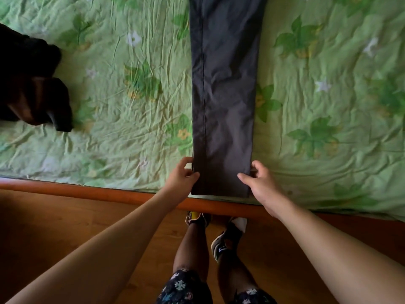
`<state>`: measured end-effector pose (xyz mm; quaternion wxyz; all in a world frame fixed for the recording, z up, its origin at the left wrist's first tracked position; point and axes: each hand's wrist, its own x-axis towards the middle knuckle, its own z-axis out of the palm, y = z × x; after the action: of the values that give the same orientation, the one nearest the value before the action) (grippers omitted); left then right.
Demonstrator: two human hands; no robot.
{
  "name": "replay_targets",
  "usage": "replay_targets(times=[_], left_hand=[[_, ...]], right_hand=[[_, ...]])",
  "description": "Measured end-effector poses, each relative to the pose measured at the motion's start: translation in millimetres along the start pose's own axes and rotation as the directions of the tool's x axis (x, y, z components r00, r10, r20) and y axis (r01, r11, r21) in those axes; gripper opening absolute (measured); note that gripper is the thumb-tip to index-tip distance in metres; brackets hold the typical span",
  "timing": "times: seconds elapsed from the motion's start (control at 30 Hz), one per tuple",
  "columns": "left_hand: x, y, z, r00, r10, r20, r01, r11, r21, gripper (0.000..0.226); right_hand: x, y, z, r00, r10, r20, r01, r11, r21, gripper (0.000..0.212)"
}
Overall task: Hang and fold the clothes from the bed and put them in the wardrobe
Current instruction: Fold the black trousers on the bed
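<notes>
Green leaf-printed sheet (109, 106) covers the bed before us, wrinkled all over. Our left hand (183, 175) pinches the left edge of the dark grey trousers (223, 84) near the hem, thumb on top of the cloth and fingers curled at the side. Our right hand (259, 181) grips the opposite edge the same way, thumb lying on the fabric and fingers bent round the border. Between our hands the trousers lie flat, legs stacked into one long strip that runs away from us up the bed, the hem just beside the orange wooden bed rail (109, 193). Well apart on the left lies a crumpled dark brown garment (32, 84). Below the rail we see wooden floor (54, 227) and our sneakers (223, 240).
</notes>
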<state>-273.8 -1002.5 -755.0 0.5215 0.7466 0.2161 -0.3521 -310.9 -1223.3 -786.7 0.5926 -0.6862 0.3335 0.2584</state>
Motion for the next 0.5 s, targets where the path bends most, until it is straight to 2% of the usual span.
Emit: replay_targets(times=[0.07,0.17,0.23,0.27,0.3,0.33,0.37,0.4,0.43,0.5], left_hand=[[0.1,9.5,-4.8,1.000,0.031,-0.004,-0.031,0.998,-0.060,0.058],[6.3,24.9,-13.6,0.994,0.035,0.105,-0.020,0.990,-0.142,0.066],[11.5,31.9,-19.5,0.989,0.037,0.142,-0.023,0.995,-0.099,0.068],[15.6,33.1,-23.6,0.987,0.113,0.115,-0.118,0.992,0.042,0.070],[19.1,34.8,-28.1,0.964,0.247,0.098,-0.264,0.929,0.261,0.069],[23.0,35.5,-33.6,0.904,0.413,0.106,-0.409,0.768,0.493,0.064],[30.0,34.0,-38.2,0.814,0.562,0.143,-0.512,0.579,0.634,0.057],[36.8,32.5,-42.4,0.737,0.651,0.185,-0.568,0.447,0.691,0.050],[43.7,32.5,-45.6,0.685,0.699,0.203,-0.605,0.392,0.693,0.043],[57.0,43.9,-47.3,0.636,0.752,0.175,-0.653,0.404,0.641,0.030]], right_hand=[[0.2,-13.0,-2.6,0.998,-0.042,-0.035,0.045,0.996,0.074,0.040],[4.4,-38.2,-10.3,0.990,-0.139,0.016,0.136,0.985,0.101,0.048],[5.8,-47.4,-14.9,0.981,-0.162,0.103,0.151,0.982,0.111,0.050],[5.9,-49.6,-16.6,0.975,-0.179,0.131,0.169,0.982,0.084,0.055],[4.7,-51.6,-18.3,0.971,-0.202,0.127,0.207,0.978,-0.021,0.061],[4.8,-51.2,-19.7,0.958,-0.263,0.114,0.280,0.944,-0.172,0.062],[3.4,-52.2,-21.9,0.935,-0.337,0.107,0.353,0.866,-0.354,0.059],[3.1,-54.0,-23.6,0.903,-0.416,0.105,0.409,0.759,-0.507,0.053],[5.1,-55.5,-25.0,0.856,-0.505,0.109,0.460,0.648,-0.607,0.047],[13.2,-61.8,-27.5,0.761,-0.639,0.110,0.547,0.540,-0.640,0.035]])
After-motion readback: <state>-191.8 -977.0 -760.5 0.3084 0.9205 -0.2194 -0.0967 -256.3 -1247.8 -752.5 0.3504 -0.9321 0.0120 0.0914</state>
